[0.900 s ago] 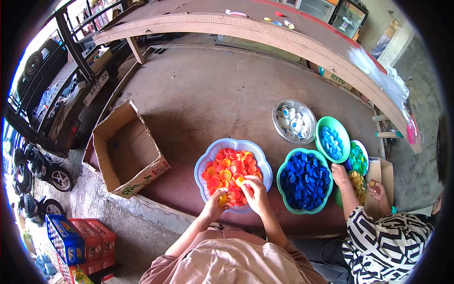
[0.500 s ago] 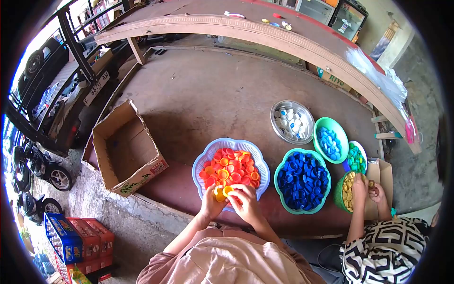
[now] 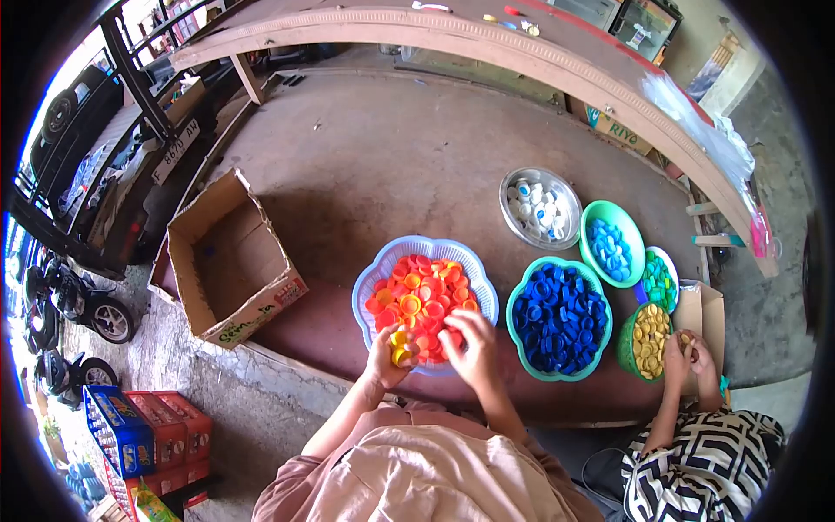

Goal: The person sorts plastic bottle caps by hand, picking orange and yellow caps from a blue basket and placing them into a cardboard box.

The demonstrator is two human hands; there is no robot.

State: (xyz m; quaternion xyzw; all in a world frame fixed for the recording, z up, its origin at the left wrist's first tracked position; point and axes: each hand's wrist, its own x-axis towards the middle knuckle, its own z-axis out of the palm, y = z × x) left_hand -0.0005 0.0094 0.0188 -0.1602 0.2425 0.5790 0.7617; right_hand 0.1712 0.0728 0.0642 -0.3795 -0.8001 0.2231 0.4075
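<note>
A pale blue scalloped basket [image 3: 376, 277] in front of me holds several red and orange bottle caps [image 3: 422, 296]. My left hand [image 3: 384, 357] rests at the basket's near rim, closed around a few yellow caps [image 3: 398, 347]. My right hand [image 3: 470, 345] lies on the red caps at the near right of the basket, fingers curled down into the pile; whether it grips one is hidden.
To the right stand a teal bowl of dark blue caps [image 3: 558, 315], a metal bowl of white caps [image 3: 539, 209], a green bowl of light blue caps [image 3: 612, 245], and bowls of green [image 3: 659, 280] and gold caps [image 3: 647, 339]. Another person's hands [image 3: 685, 355] are by the gold caps. An open cardboard box [image 3: 228, 261] sits left.
My hands shifted from the basket's near rim back onto the cap pile. The other person's hand withdrew from the blue bowl to the gold caps. The view tilted slightly.
</note>
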